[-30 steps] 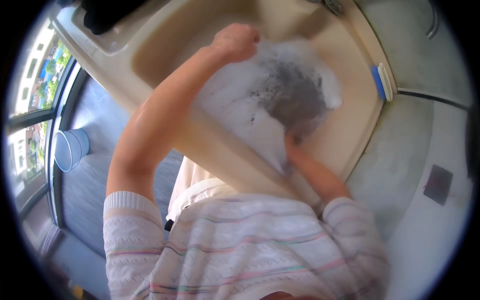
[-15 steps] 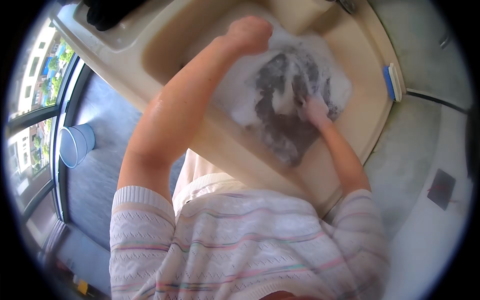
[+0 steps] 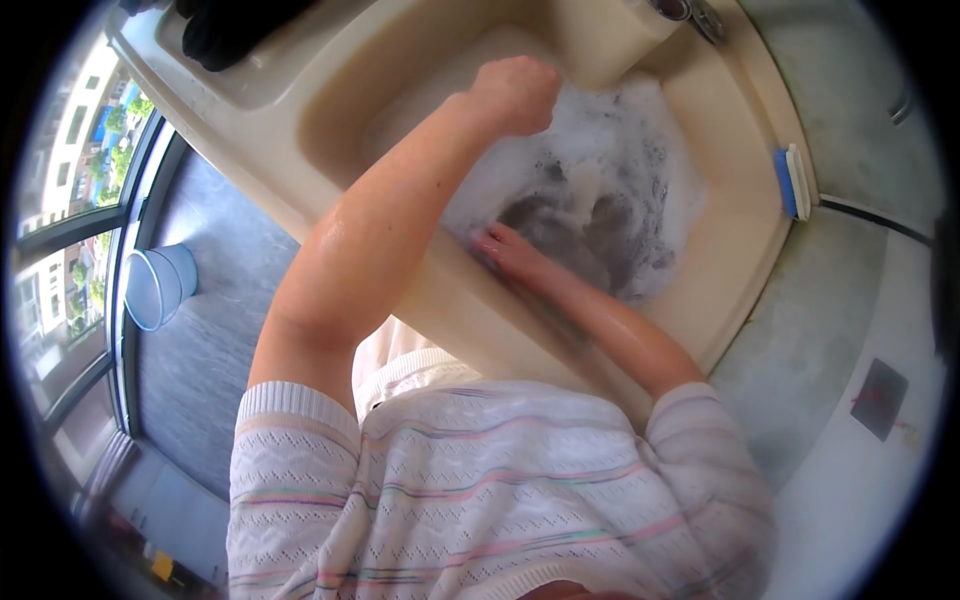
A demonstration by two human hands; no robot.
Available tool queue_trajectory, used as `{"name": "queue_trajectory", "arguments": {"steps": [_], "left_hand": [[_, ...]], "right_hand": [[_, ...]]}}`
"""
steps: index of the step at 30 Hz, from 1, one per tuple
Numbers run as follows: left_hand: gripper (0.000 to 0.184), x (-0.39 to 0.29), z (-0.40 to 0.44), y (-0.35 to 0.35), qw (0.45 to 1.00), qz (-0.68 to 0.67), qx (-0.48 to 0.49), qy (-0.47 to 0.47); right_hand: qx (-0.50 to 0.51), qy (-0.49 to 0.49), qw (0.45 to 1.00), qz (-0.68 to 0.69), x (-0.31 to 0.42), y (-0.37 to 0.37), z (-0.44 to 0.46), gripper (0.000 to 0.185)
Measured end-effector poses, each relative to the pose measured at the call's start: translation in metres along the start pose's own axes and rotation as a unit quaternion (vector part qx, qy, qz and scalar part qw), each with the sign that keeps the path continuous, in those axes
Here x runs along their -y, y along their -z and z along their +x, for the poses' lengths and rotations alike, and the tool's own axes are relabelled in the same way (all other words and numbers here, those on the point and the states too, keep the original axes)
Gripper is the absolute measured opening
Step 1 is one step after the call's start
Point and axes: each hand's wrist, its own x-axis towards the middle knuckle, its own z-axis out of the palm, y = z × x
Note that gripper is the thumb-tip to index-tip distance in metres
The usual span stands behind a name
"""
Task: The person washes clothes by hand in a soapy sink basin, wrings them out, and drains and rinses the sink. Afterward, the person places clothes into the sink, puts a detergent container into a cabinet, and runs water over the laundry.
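A beige basin holds greyish water with white foam. Over its upper part, my left hand is closed in a fist above the foam; whatever it may hold is hidden. My right hand reaches in from the lower right and is at the water's near edge, by the basin's inner wall. Its fingers are bent together, partly in the suds, and I cannot make out anything in them. Something pale shows in the middle of the swirling water.
A blue and white brush rests on the basin's right rim. Metal fittings are at the top. Dark cloth lies on the upper left ledge. A light blue bucket stands on the floor by the window.
My right hand has moved left from the middle of the water to the near wall. My left hand stays raised in a fist. Foam has closed over part of the dark water.
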Motion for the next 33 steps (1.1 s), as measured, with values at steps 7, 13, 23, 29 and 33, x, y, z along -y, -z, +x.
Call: {"name": "queue_trajectory", "arguments": {"steps": [7,13,23,29,33], "left_hand": [[0.030,-0.003,-0.001,0.005,1.000,0.000,0.017,0.002],[0.019,0.005,-0.002,-0.005,0.998,-0.038,-0.054,-0.017],[0.031,0.003,-0.002,-0.002,1.000,-0.005,0.024,0.007],[0.030,0.001,-0.001,0.003,0.999,0.000,0.035,0.017],[0.030,0.000,-0.001,0.006,1.000,0.001,0.029,0.011]], "right_hand": [[0.035,0.221,0.955,-0.195,0.002,-0.022,0.090,0.036],[-0.043,0.128,0.991,0.016,-0.067,0.030,0.093,0.029],[0.003,-0.082,0.889,-0.450,-0.004,0.096,-0.028,0.039],[0.179,0.109,0.970,-0.122,0.037,0.031,-0.079,0.054],[0.132,0.285,0.948,0.045,0.049,-0.023,-0.022,0.051]]}}
